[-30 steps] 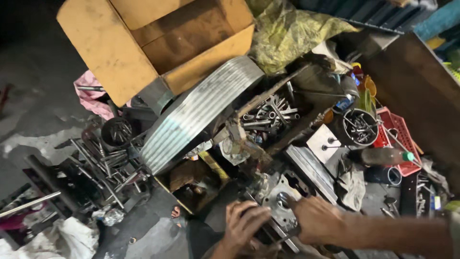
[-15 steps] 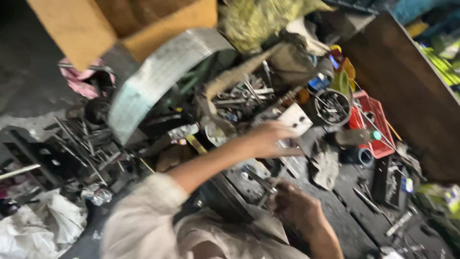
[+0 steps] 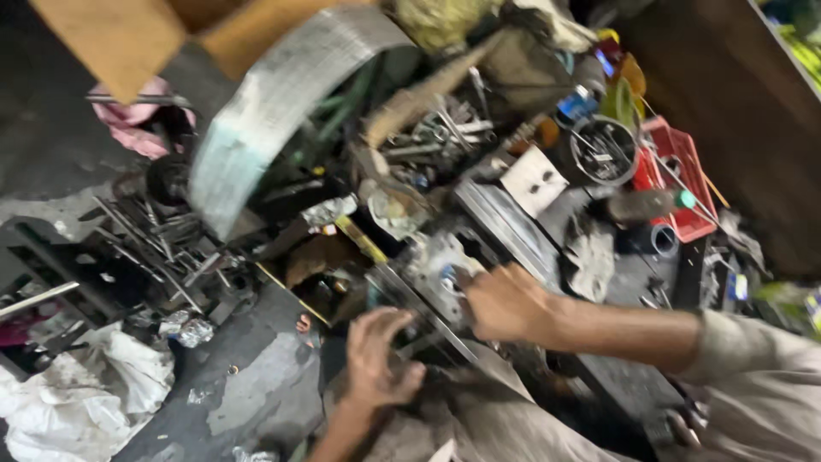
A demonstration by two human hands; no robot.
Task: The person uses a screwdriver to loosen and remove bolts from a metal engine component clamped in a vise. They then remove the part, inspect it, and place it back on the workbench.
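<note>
Head view: two bare hands work on a greasy metal part amid a heap of scrap and tools.

Left hand (image 3: 376,359) is curled with bent fingers over the dark lower end of the metal part (image 3: 432,278), a blocky, dull-grey casting with flat bars along its side; right hand (image 3: 505,301) is closed on its upper end, though motion blur hides the exact grip. It sits low in the middle, just in front of the person's lap. Behind it lie a ribbed, curved sheet-metal band (image 3: 274,107), a tan cardboard box (image 3: 111,38), a red plastic crate (image 3: 676,175), a round black tin of small hardware (image 3: 605,150) and a pale square plate with two holes (image 3: 532,180). Thin steel rods (image 3: 154,244) spread at left, above crumpled white plastic (image 3: 81,393).
</note>
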